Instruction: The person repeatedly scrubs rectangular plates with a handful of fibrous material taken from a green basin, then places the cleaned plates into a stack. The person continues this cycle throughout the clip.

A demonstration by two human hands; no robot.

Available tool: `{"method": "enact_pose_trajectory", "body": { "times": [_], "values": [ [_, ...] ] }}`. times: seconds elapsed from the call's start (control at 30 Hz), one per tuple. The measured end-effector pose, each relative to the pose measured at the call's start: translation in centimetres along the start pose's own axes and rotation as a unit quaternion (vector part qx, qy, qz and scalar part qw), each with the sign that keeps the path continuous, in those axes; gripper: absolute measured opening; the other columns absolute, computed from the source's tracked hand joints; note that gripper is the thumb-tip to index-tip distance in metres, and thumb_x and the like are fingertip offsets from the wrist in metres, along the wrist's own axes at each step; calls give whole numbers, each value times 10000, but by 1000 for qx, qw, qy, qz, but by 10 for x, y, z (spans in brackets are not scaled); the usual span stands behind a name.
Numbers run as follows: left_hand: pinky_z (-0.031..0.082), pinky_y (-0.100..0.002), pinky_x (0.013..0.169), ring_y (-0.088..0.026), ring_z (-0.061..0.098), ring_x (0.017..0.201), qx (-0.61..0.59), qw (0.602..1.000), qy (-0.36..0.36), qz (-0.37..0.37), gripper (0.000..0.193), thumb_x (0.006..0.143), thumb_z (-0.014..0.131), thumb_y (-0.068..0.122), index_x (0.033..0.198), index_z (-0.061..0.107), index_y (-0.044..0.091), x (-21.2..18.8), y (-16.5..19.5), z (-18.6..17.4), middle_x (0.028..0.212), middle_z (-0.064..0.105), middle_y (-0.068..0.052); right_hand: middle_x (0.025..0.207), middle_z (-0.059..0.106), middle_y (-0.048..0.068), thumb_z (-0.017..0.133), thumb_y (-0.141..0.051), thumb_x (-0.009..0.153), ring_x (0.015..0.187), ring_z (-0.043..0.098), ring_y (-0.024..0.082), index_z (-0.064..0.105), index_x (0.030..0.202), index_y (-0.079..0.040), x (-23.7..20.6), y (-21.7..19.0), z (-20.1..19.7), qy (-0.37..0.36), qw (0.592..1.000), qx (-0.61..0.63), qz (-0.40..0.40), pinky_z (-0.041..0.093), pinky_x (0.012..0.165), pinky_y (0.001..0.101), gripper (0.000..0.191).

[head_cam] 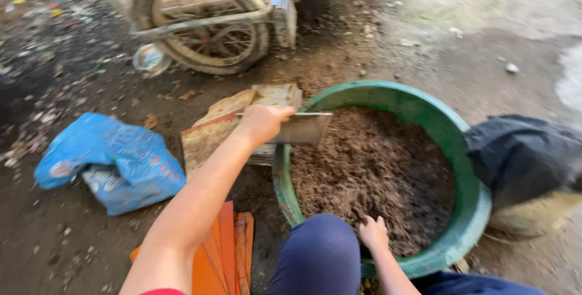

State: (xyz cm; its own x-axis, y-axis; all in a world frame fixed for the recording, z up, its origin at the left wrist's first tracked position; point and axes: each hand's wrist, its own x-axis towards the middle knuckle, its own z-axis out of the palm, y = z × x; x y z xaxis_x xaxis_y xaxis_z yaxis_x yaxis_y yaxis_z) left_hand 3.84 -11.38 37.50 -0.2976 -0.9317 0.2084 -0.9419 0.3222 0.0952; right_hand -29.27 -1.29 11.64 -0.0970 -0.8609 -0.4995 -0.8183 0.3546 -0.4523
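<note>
left hand (262,123) – grip clamped on cleaver (303,128) handle, blade over green tub (467,149) rim | right hand (374,232) – fingers closed in brown mulch (376,167) | cleaver likely stiff, heavy, sharp – hold by handle only | mulch loose, crumbly

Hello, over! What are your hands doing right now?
Left hand gripping cleaver over green tub rim. Right hand resting in brown mulch. Wooden board beside tub; nothing blocking.
</note>
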Motion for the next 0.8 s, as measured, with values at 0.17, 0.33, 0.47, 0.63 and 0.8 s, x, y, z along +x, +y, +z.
{"method": "enact_pose_trajectory", "body": {
  "times": [0.17, 0.33, 0.47, 0.63, 0.8],
  "values": [
    [551, -440, 837, -325, 714, 1012, -97, 966, 173, -166, 295, 937, 629, 115, 1223, 694, 144, -68, -66, 4, 1094, 749, -118, 1484, 447, 258, 670, -332, 901, 1293, 509, 441, 658, 1342, -223, 11, 9, 18, 47, 995, 16, -83, 455, 1060, 491, 455],
    [349, -380, 1143, -285, 455, 1416, -304, 802, 339, -387, 502, 1012, 653, 177, 1441, 496, -32, -281, -127, 25, 1509, 504, -181, 1474, 541, 254, 675, -300, 932, 1307, 577, 407, 670, 1363, -191, 20, 27, 37, 4, 990, 58, -127, 477, 1116, 457, 444],
    [408, -417, 1139, -245, 440, 1420, -446, 480, 444, -611, 617, 1028, 602, 215, 1544, 326, 20, -466, -57, 66, 1585, 404, -113, 1555, 368, 248, 631, -320, 953, 1338, 450, 421, 630, 1366, -186, 32, 45, 51, -37, 994, 53, -86, 427, 1049, 501, 435],
    [442, -526, 1062, -286, 540, 1279, -488, 276, 538, -629, 495, 1037, 518, 174, 1513, 424, 73, -593, 59, 134, 1475, 532, -103, 1487, 507, 251, 588, -345, 979, 1315, 519, 441, 623, 1372, -154, 56, 68, 74, -89, 982, 114, -122, 453, 1069, 502, 438],
    [451, -527, 1044, -316, 556, 1217, -341, 293, 551, -703, 670, 965, 635, 224, 1507, 314, -6, -614, 90, 179, 1399, 515, -171, 1445, 592, 196, 625, -364, 948, 1300, 570, 388, 587, 1408, -136, 60, 80, 83, -70, 986, -23, -148, 405, 1149, 476, 514]
  ]
}}
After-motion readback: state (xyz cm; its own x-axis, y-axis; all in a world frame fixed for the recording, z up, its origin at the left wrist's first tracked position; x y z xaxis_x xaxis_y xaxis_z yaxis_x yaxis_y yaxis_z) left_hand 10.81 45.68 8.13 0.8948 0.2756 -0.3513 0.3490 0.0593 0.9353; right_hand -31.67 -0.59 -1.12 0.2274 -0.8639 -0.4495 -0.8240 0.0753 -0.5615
